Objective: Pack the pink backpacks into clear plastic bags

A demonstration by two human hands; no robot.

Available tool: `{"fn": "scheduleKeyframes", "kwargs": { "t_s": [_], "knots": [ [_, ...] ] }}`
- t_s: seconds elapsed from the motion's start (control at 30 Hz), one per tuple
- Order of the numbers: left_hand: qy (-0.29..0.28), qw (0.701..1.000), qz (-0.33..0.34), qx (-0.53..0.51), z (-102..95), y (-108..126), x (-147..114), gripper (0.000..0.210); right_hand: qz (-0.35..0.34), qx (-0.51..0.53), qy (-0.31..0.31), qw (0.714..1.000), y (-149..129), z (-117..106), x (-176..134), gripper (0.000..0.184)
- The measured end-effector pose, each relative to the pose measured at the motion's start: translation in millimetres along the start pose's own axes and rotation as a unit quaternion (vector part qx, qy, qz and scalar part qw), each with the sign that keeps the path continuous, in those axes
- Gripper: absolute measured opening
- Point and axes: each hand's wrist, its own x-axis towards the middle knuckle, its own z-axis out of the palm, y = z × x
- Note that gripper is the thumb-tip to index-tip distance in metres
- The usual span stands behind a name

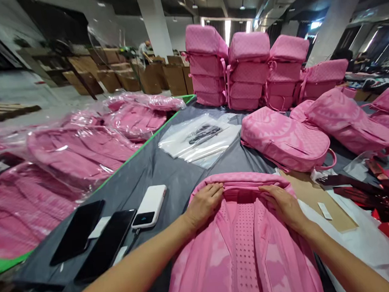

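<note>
A pink backpack (247,250) lies on the table in front of me, its perforated back panel and shoulder straps facing up. My left hand (206,205) is closed on the left of its upper edge, fingers curled over near the strap top. On the right side of the same edge, my right hand (284,206) grips the fabric with its fingers bent inward. Between the hands runs the padded top rim of the bag. Parts of both hands' fingertips are hidden by the fabric folds.
Wrapped pink backpacks (75,152) fill the left side. Phones (104,245) and a white power bank (150,206) lie left of my arm. Beyond are clear plastic bags (200,138), stacked pink bags (208,67) and another backpack (285,138). Cardboard (321,194) lies right.
</note>
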Motion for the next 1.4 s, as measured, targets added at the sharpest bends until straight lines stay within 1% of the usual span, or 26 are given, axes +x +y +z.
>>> {"fn": "scheduleKeyframes", "kwargs": {
  "t_s": [0.03, 0.07, 0.13, 0.2, 0.27, 0.33, 0.37, 0.43, 0.47, 0.5, 0.57, 0.6, 0.7, 0.8, 0.87, 0.93, 1.0, 1.07, 1.13, 1.2, 1.3, 1.4],
  "knots": [
    [-0.042, 0.999, -0.014, -0.004, 2.6, -5, 9, 0.026, 0.018, -0.011, -0.036, 0.999, 3, 2, 9, 0.033],
    [-0.072, 0.997, -0.029, -0.009, 5.9, -11, 20, 0.023, 0.036, -0.024, -0.069, 0.997, 7, 5, 21, 0.033],
    [-0.088, 0.994, -0.067, -0.010, 12.1, -24, 47, 0.024, 0.068, -0.049, -0.112, 0.990, 17, 14, 48, 0.033],
    [-0.097, 0.989, -0.111, -0.004, 12.8, -33, 70, 0.029, 0.092, -0.069, -0.121, 0.986, 27, 24, 73, 0.035],
    [-0.107, 0.984, -0.142, -0.003, 5.9, -34, 85, 0.031, 0.110, -0.084, -0.122, 0.983, 35, 33, 90, 0.035],
    [-0.115, 0.982, -0.151, -0.005, -3.8, -22, 90, 0.035, 0.117, -0.093, -0.119, 0.982, 39, 40, 98, 0.035],
    [-0.117, 0.981, -0.153, -0.005, -7.1, -11, 89, 0.043, 0.119, -0.098, -0.115, 0.981, 40, 44, 99, 0.034],
    [-0.134, 0.978, -0.160, -0.012, -7.4, 13, 86, 0.074, 0.120, -0.109, -0.105, 0.981, 37, 49, 97, 0.033],
    [-0.152, 0.973, -0.172, -0.021, -4.3, 23, 85, 0.088, 0.120, -0.115, -0.099, 0.981, 35, 52, 96, 0.033],
    [-0.175, 0.966, -0.188, -0.030, 0.1, 31, 84, 0.097, 0.121, -0.121, -0.094, 0.981, 32, 53, 96, 0.033],
    [-0.207, 0.952, -0.222, -0.045, 10.0, 36, 86, 0.101, 0.121, -0.132, -0.086, 0.980, 24, 54, 97, 0.035],
    [-0.210, 0.948, -0.234, -0.045, 14.2, 33, 88, 0.098, 0.119, -0.136, -0.084, 0.980, 20, 52, 98, 0.036],
    [-0.182, 0.948, -0.260, -0.035, 20.3, 14, 95, 0.092, 0.102, -0.152, -0.077, 0.980, 15, 37, 105, 0.044],
    [-0.123, 0.946, -0.301, -0.008, 23.3, -3, 97, 0.088, 0.113, -0.176, -0.063, 0.976, 25, 13, 118, 0.055],
    [-0.068, 0.956, -0.284, 0.012, 29.0, -9, 94, 0.082, 0.137, -0.192, -0.066, 0.970, 37, 0, 133, 0.060],
    [-0.040, 0.974, -0.225, 0.007, 38.4, -13, 90, 0.075, 0.143, -0.200, -0.091, 0.965, 49, -7, 154, 0.062],
    [-0.038, 0.985, -0.169, -0.019, 49.4, -19, 85, 0.074, 0.129, -0.206, -0.135, 0.961, 58, -6, 179, 0.059],
    [-0.034, 0.990, -0.135, -0.036, 58.7, -25, 82, 0.081, 0.110, -0.217, -0.184, 0.952, 65, 2, 206, 0.051],
    [-0.019, 0.993, -0.109, -0.039, 63.5, -31, 82, 0.086, 0.097, -0.237, -0.224, 0.940, 70, 13, 229, 0.047],
    [-0.018, 0.995, -0.091, -0.040, 63.3, -35, 85, 0.083, 0.091, -0.258, -0.252, 0.928, 75, 24, 245, 0.045],
    [-0.021, 0.996, -0.076, -0.039, 57.4, -38, 95, 0.066, 0.100, -0.283, -0.265, 0.916, 76, 32, 253, 0.043],
    [0.008, 0.996, -0.088, -0.019, 51.5, -36, 100, 0.052, 0.113, -0.291, -0.250, 0.917, 70, 27, 237, 0.047]
  ]
}}
